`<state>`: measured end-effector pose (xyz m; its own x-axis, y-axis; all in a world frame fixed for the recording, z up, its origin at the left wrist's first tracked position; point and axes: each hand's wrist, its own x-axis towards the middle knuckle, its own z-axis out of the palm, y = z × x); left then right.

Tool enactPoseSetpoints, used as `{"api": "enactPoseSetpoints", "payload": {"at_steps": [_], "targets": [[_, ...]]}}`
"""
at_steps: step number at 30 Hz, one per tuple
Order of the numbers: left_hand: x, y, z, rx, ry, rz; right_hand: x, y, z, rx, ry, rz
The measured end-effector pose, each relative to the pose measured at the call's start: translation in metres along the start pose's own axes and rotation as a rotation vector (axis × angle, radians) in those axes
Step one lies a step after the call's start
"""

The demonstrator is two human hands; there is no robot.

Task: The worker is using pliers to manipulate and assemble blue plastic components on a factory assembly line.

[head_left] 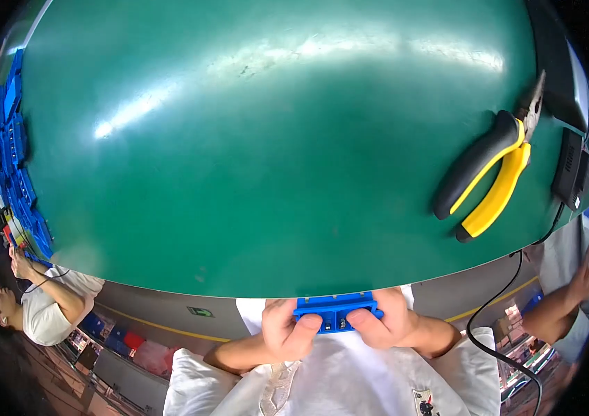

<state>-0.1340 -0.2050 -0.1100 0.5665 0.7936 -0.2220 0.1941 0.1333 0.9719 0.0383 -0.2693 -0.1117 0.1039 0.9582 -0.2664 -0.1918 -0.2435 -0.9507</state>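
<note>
blue part [336,305] held near table [273,187] edge
i find left hand [287,333] and right hand [390,320] gripping its ends; pliers [515,166] lie at right, handles apart.

"What furniture shows?"
"A broad green tabletop [273,194], with white glare [131,111] streaking its far half."
"And the floor?"
"Grey floor [162,298], crossed by a yellow line [169,329]; a green marking [201,312] lies between line and table."
"Lower left?"
"A flat grey surface [124,378], blurred toward the rim."
</note>
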Motion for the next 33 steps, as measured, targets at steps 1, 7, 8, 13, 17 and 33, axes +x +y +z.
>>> {"api": "enactPoseSetpoints", "payload": {"at_steps": [1, 7, 8, 13, 17, 33], "targets": [[-0.004, 0.0, 0.0, -0.025, 0.005, -0.021, 0.0, 0.0, 0.0, 0.01, -0.004, 0.003], [-0.003, 0.002, 0.004, -0.055, 0.055, -0.091, -0.005, 0.002, 0.002, 0.031, -0.016, 0.043], [-0.003, 0.003, 0.004, -0.047, 0.063, -0.093, -0.006, 0.002, 0.002, 0.045, -0.014, 0.062], [0.0, 0.011, 0.006, -0.026, 0.074, -0.143, -0.006, 0.002, 0.005, 0.019, 0.017, 0.029], [0.004, 0.018, 0.008, -0.004, 0.126, -0.203, -0.004, -0.002, 0.009, 0.035, 0.05, 0.03], [0.013, 0.039, 0.017, -0.35, 0.153, -0.407, -0.03, -0.018, 0.018, 0.292, 0.106, 0.474]]}}
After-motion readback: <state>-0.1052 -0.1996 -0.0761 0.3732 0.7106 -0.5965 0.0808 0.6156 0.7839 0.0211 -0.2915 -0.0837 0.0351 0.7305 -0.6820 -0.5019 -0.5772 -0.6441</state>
